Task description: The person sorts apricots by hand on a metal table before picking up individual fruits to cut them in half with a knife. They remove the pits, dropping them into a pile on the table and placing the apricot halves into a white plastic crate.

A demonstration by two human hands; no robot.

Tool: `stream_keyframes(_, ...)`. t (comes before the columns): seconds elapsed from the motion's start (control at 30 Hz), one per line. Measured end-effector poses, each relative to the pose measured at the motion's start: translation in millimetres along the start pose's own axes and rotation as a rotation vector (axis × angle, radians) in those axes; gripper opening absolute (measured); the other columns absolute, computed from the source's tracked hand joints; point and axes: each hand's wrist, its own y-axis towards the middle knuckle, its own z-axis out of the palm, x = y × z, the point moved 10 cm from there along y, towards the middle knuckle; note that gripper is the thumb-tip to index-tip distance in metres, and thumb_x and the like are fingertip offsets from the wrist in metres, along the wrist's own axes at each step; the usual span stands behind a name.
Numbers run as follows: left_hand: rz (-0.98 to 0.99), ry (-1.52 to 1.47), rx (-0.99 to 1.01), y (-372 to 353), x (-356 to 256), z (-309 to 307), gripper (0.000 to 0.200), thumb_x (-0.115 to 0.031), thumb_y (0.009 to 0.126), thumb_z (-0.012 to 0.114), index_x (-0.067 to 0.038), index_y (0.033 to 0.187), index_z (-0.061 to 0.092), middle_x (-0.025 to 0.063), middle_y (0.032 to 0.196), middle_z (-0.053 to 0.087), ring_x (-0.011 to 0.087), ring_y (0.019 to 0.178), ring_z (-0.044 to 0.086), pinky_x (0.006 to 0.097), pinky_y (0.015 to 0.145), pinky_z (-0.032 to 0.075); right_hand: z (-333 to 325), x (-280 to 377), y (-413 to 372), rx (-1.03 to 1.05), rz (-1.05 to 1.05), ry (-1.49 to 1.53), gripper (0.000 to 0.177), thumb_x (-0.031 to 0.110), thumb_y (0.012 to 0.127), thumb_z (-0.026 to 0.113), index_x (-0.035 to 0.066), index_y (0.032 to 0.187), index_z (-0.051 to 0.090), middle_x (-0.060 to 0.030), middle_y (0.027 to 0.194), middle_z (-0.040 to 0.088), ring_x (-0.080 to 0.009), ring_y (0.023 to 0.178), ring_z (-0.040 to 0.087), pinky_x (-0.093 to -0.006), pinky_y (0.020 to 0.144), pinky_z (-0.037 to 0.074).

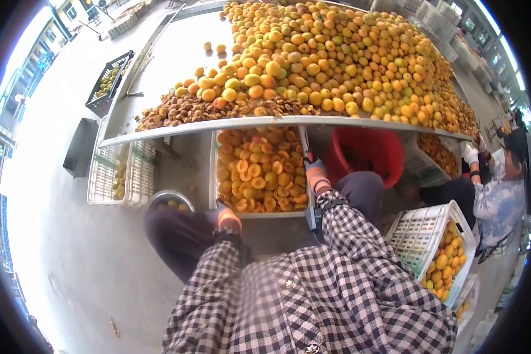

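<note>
A white crate point(259, 216) full of halved apricots point(253, 171) stands in front of me, under the table's front edge. My left hand point(228, 219), in an orange glove with grey fingertips, is at the crate's near left corner, its fingers curled against the rim and partly hidden. At the crate's right side is my right hand point(316, 175), also gloved, closed round a small tool with a dark and red handle point(308, 156); its working end is hard to make out. Whole apricots point(336, 65) are heaped on the table point(189, 35) above, with apricot pits point(183, 112) along the front edge.
A red tub point(369, 154) stands right of the crate. At my left are a metal bowl point(170, 199), a white crate point(133, 171) and a black crate point(109, 82). A tilted crate of apricots point(445, 259) is at my right, near a seated co-worker point(498, 189).
</note>
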Motion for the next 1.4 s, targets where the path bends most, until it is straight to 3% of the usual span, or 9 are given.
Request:
stream_keyframes(0.07,0.368,0.244,-0.417,-66.3,-53.5,-46.7,0.042,-0.027,0.090,0.059,-0.001,0.123,0.056,0.0153,0.112,0.064,0.0242,0.102,0.061,0.0337,0.088,0.049,-5.5,13.1,-8.6,-0.037,-0.011,-0.012,0.063,0.049,0.075,0.070,0.007,0.121,0.058,-0.0213,0.118,0.061,-0.0379,0.110,0.058,-0.0452,0.092,0.047)
stream_keyframes(0.37,0.801,0.352,-0.439,-99.0,-113.4,-75.7,0.039,-0.017,0.085,0.058,-0.001,0.121,0.055,0.0224,0.114,0.058,0.0387,0.104,0.056,0.0435,0.087,0.046,4.5,2.4,-19.8,0.109,-0.110,-0.131,0.059,0.042,0.075,0.072,0.002,0.116,0.058,-0.0245,0.111,0.063,-0.0409,0.106,0.059,-0.0442,0.087,0.048)
stream_keyframes(0.57,0.952,0.312,-0.022,10.4,-225.7,-47.2,0.041,-0.025,0.086,0.058,-0.005,0.122,0.055,0.0230,0.118,0.056,0.0404,0.108,0.055,0.0455,0.093,0.044,81.4,-41.8,-140.6,0.168,0.174,0.322,0.050,0.032,0.078,0.072,0.003,0.116,0.058,-0.0180,0.109,0.066,-0.0322,0.099,0.064,-0.0400,0.082,0.050)
stream_keyframes(0.67,1.335,0.277,0.190,32.8,-298.7,-4.3,0.031,-0.020,0.086,0.054,-0.015,0.116,0.062,0.0182,0.111,0.062,0.0396,0.100,0.059,0.0454,0.084,0.048,113.0,-65.8,-183.9,-0.105,0.288,0.157,0.076,0.042,0.067,0.081,0.002,0.125,0.054,-0.0211,0.118,0.062,-0.0340,0.110,0.059,-0.0407,0.094,0.044)
stream_keyframes(0.73,1.098,0.420,0.511,54.7,-326.3,33.2,0.035,-0.018,0.087,0.057,-0.015,0.121,0.060,0.0169,0.115,0.062,0.0377,0.100,0.060,0.0406,0.084,0.049,108.7,-46.5,-203.0,0.187,0.397,0.094,0.084,0.048,0.065,0.079,0.000,0.127,0.051,-0.0217,0.119,0.061,-0.0363,0.110,0.059,-0.0424,0.090,0.047)
stream_keyframes(0.83,1.283,0.056,0.333,52.4,-320.0,5.9,0.039,-0.015,0.087,0.061,-0.013,0.125,0.057,0.0174,0.113,0.063,0.0356,0.101,0.061,0.0388,0.087,0.049,72.0,-33.5,-216.8,0.432,0.550,0.096,0.077,0.045,0.066,0.078,-0.003,0.121,0.053,-0.0236,0.110,0.064,-0.0389,0.101,0.063,-0.0428,0.084,0.049)
stream_keyframes(0.97,0.625,0.378,0.155,36.7,-225.4,-34.5,0.038,-0.026,0.086,0.064,-0.004,0.116,0.058,0.0212,0.108,0.064,0.0351,0.101,0.062,0.0400,0.084,0.049,-46.3,48.5,-112.9,0.019,-0.118,-0.124,0.036,0.031,0.084,0.064,0.000,0.101,0.061,-0.0246,0.088,0.066,-0.0427,0.089,0.063,-0.0469,0.076,0.051)
stream_keyframes(1.1,0.656,0.332,-0.029,-8.4,-187.1,-47.8,0.031,-0.029,0.088,0.057,-0.002,0.102,0.058,0.0222,0.093,0.066,0.0423,0.087,0.062,0.0485,0.073,0.048,-67.9,95.9,-24.9,-0.212,-0.643,-0.399,0.033,0.033,0.091,0.054,0.006,0.108,0.061,-0.0208,0.112,0.062,-0.0381,0.105,0.059,-0.0457,0.087,0.048)
stream_keyframes(1.4,0.683,0.558,-0.080,-30.4,-204.1,-54.7,0.038,-0.031,0.093,0.048,0.001,0.110,0.055,0.0247,0.102,0.065,0.0415,0.097,0.061,0.0460,0.081,0.049,-16.3,77.6,90.7,0.000,-0.388,-0.611,0.038,0.026,0.097,0.039,0.008,0.125,0.056,-0.0198,0.130,0.054,-0.0356,0.118,0.053,-0.0439,0.099,0.041)
